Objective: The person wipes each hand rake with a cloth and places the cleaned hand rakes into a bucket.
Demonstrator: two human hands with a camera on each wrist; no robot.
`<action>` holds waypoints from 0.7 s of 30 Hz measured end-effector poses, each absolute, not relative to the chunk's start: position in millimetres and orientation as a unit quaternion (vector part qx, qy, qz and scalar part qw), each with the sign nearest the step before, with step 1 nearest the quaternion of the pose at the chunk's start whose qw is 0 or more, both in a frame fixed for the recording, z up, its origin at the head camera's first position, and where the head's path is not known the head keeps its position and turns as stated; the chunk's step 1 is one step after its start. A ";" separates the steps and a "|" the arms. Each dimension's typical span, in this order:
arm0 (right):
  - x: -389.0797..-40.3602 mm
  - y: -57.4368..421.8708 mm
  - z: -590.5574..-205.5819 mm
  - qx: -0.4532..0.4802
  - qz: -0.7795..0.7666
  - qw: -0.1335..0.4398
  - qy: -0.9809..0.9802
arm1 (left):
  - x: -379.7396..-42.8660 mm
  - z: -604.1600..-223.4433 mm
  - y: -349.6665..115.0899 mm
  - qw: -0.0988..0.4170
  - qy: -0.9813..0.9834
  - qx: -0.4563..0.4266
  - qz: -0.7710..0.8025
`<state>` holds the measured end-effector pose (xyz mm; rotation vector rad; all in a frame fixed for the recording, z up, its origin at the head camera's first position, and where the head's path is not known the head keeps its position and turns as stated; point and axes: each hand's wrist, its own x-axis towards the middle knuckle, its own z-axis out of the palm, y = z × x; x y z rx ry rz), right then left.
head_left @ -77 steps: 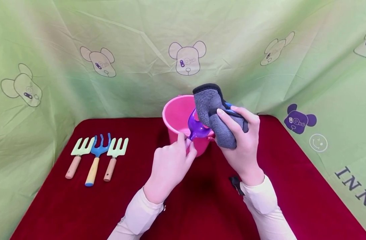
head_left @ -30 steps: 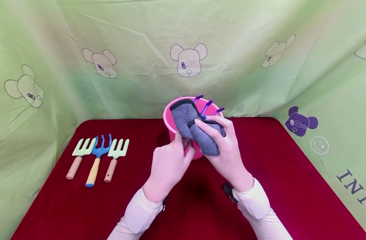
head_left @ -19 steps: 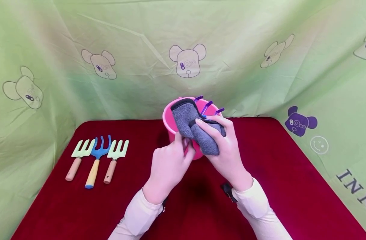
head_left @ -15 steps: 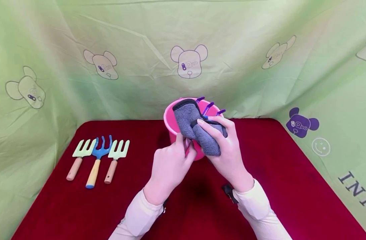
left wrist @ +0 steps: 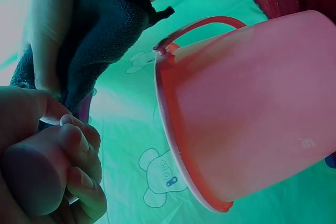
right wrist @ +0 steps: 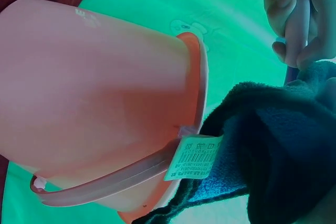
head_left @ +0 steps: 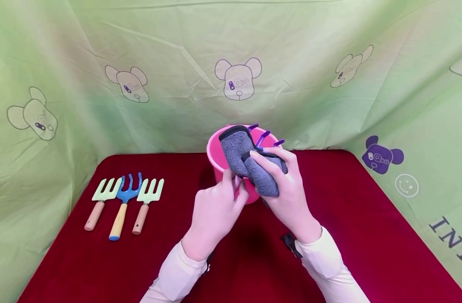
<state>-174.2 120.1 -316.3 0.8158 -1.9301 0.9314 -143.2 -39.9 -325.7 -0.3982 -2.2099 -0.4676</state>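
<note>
My left hand (head_left: 215,210) grips the pale handle (left wrist: 34,177) of a purple hand cultivator. The tool's three purple tines (head_left: 263,138) stick out beyond a grey cloth (head_left: 234,151) with black edging. My right hand (head_left: 291,193) holds that cloth, its thumb and fingers bunching it round the cultivator's neck, which is hidden underneath. Both hands are at the near side of a pink bucket (head_left: 215,155), with the tool tilted across its mouth. In the right wrist view a white label (right wrist: 194,157) hangs from the cloth beside the bucket's handle.
On the left of the red-covered table (head_left: 170,269) lie a blue cultivator (head_left: 128,193) and two pale green hand forks, one (head_left: 106,191) to each side of it. A green curtain (head_left: 177,105) with printed bear heads surrounds the table at the back and sides.
Since the earliest frame, my right hand has slid the cloth left and down, from the tines to the cultivator's neck, so the tines now show. Over the last second both hands stay nearly still.
</note>
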 end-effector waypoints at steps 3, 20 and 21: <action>-174.3 120.6 -315.8 0.323 0.369 0.413 -0.767 | -143.0 -325.4 -39.5 0.413 -0.878 -0.157 -0.184; -180.9 126.5 -321.4 0.305 0.367 0.409 -0.777 | -144.2 -330.2 -39.6 0.428 -0.877 -0.164 -0.147; -181.5 126.7 -321.4 0.305 0.368 0.410 -0.777 | -144.6 -329.9 -39.5 0.429 -0.876 -0.164 -0.145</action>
